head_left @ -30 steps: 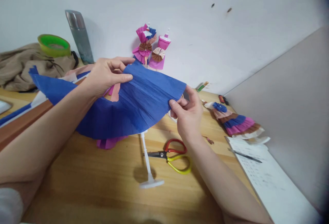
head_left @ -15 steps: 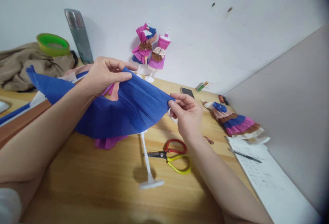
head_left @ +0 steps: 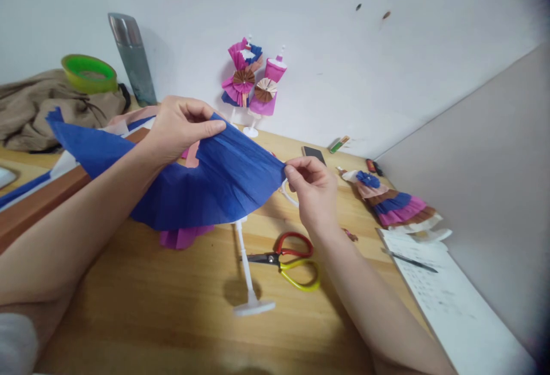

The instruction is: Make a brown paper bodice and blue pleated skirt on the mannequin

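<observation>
A curved, pleated sheet of blue crepe paper (head_left: pixel 232 174) is stretched between my hands above the wooden table (head_left: pixel 172 317). My left hand (head_left: pixel 184 125) pinches its upper edge between thumb and fingers. At the right-hand corner, my right hand (head_left: pixel 313 183) pinches the paper with thumb and forefinger. A white stand (head_left: pixel 247 274) pokes out below the sheet, which hides its upper part. Magenta paper (head_left: pixel 184 237) shows under the lower edge. Scissors (head_left: pixel 279 258) with one red and one yellow handle lie just right of the stand.
Two small dressed mannequins (head_left: pixel 243 77) stand by the wall. At the left are a bottle (head_left: pixel 135 62), a green tape roll (head_left: pixel 88 74) on brown cloth (head_left: pixel 38 111), and brown paper strips (head_left: pixel 47 203). On the right lie a layered paper dress (head_left: pixel 395 203), a notepad (head_left: pixel 455 300) and a pen (head_left: pixel 415 262).
My left hand has shifted slightly to the right with the blue paper, and its lower edge sits a little higher. My right hand keeps its pinch at the corner.
</observation>
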Demonstrator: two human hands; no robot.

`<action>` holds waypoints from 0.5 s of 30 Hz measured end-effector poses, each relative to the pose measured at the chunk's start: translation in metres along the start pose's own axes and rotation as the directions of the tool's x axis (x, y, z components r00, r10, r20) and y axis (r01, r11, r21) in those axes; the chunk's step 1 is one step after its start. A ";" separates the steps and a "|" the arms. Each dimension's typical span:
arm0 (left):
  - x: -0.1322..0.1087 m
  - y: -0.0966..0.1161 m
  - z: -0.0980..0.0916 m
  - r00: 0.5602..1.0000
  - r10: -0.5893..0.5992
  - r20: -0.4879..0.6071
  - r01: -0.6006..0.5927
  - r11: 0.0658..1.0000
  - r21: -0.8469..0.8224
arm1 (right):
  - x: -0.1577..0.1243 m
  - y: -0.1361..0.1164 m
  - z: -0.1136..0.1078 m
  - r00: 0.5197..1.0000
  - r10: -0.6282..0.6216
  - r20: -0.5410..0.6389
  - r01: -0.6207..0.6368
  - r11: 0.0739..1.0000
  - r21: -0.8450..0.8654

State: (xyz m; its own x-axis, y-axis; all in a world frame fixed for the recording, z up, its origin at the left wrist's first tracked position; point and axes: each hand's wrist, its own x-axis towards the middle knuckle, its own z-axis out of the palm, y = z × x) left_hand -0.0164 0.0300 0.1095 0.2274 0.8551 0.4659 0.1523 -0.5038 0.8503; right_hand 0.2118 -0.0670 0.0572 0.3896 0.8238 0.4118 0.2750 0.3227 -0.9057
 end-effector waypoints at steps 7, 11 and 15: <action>0.002 -0.012 0.004 0.999 -0.026 0.027 0.031 0.984 -0.177 | -0.005 -0.011 -0.003 0.997 -0.069 0.042 0.071 0.997 -0.043; 0.004 -0.015 0.003 0.988 -0.086 0.129 0.126 0.932 -0.341 | -0.025 -0.031 -0.001 0.992 -0.100 0.074 0.098 0.995 0.033; 0.004 -0.005 -0.003 0.954 -0.156 0.256 0.267 0.832 -0.486 | -0.037 -0.043 -0.003 0.965 -0.070 0.253 0.031 0.987 0.157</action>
State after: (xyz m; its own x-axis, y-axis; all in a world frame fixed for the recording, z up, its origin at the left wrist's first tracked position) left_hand -0.0192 0.0367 0.1081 0.4397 0.8629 0.2492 -0.2802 -0.1318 0.9508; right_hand 0.1883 -0.1124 0.0816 0.1338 0.8903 0.4352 0.1454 0.4168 -0.8973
